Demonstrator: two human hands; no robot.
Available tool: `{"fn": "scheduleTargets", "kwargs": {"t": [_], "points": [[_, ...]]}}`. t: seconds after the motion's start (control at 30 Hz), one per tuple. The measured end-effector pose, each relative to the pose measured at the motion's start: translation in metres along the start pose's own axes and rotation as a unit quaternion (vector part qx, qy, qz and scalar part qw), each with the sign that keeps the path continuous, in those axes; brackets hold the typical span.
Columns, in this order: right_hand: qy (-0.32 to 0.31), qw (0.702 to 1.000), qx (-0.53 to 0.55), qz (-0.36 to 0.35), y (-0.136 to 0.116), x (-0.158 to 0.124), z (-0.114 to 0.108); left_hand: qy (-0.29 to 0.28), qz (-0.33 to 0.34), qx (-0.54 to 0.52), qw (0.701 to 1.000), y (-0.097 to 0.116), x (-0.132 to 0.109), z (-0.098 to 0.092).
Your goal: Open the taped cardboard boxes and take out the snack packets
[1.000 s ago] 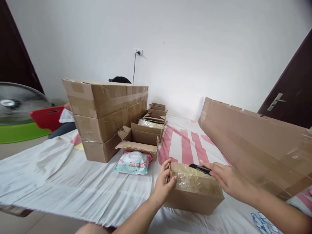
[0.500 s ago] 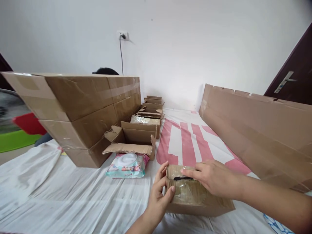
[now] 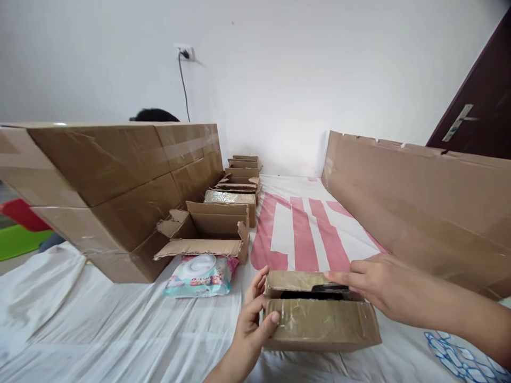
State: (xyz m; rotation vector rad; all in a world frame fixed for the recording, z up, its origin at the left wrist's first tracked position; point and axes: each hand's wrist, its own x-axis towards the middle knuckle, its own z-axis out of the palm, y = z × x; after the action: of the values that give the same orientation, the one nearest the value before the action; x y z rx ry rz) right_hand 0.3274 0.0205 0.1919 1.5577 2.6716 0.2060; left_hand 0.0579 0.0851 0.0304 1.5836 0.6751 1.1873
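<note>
A small taped cardboard box (image 3: 319, 325) sits in front of me on the sheet. A dark gap runs along the seam between its top flaps. My left hand (image 3: 251, 322) clasps the box's left end, thumb on the near flap and fingers at the far corner. Over the right part of the top, my right hand (image 3: 383, 290) is closed on a thin dark cutter (image 3: 329, 288) lying along the seam. The fingers partly hide the cutter, and its blade cannot be made out. What is inside the box is not visible.
A pack of wet wipes (image 3: 199, 279) lies left of the box, before an open carton (image 3: 219, 247). Several more cartons line up behind. Large stacked boxes (image 3: 104, 165) stand on the left; a long cardboard panel (image 3: 419, 207) borders the right. Pink-and-white sheet (image 3: 303, 239) stretches between.
My right hand has moved right along the box top with the cutter, and the seam now gapes wider. My left hand stays on the box's left end. The view has shifted slightly.
</note>
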Motion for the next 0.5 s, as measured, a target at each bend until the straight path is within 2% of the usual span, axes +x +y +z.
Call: {"fn": "scheduleTargets", "kwargs": {"t": [0.13,0.23,0.4,0.5], "points": [[-0.025,0.999,0.001,-0.034,-0.008,0.011,0.001,-0.015,-0.001,-0.015,1.000,-0.003,0.000,-0.004],[-0.041,0.998,-0.005,-0.038,-0.007,0.006,0.005,-0.019,-0.011,-0.007,1.000,-0.006,0.002,-0.006],[-0.040,0.995,0.033,0.084,0.018,-0.047,0.002,-0.016,-0.003,0.024,1.000,-0.001,0.004,-0.007],[0.015,0.980,0.086,0.179,0.032,-0.082,0.021,-0.047,0.055,0.131,0.989,0.017,0.002,-0.009]]}}
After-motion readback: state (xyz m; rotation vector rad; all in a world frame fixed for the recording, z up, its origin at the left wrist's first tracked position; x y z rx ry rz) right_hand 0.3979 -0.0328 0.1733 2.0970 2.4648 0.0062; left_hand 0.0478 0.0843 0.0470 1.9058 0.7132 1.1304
